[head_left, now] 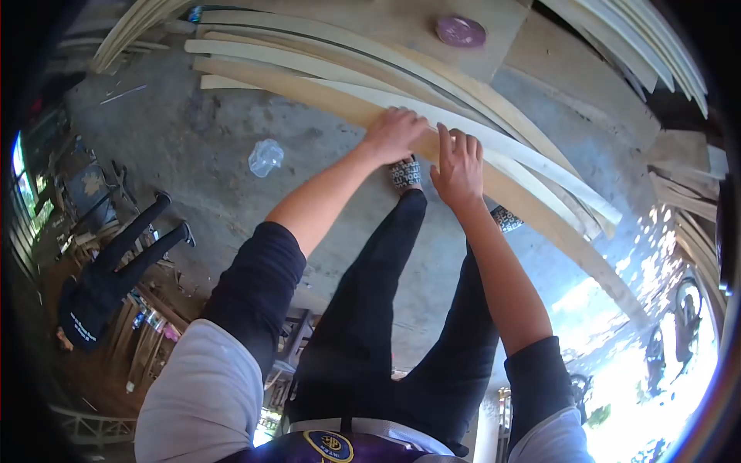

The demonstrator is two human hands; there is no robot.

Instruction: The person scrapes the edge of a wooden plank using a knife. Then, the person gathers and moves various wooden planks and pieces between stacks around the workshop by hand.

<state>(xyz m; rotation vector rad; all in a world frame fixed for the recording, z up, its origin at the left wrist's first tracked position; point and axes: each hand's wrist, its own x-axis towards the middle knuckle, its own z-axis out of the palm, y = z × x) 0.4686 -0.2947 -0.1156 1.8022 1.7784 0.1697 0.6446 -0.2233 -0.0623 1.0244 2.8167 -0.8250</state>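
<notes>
A long tan wooden strip (532,202) runs across in front of me, from the upper left to the lower right. My left hand (394,136) lies over it, fingers curled across the wood. Just to the right, my right hand (461,166) bends its fingers over the same strip, thumb side toward the left hand. Fingertips of both hands are partly hidden. Paler wooden strips (540,158) lie beyond and under it, fanned out. My patterned slippers (404,173) stand on the floor just below the strips.
A crumpled clear plastic bag (266,157) lies on the concrete floor (208,147). A purple oval object (461,32) rests on a board at the top. More strips (633,46) are stacked at upper right. Another person (100,289) in dark clothes is at far left.
</notes>
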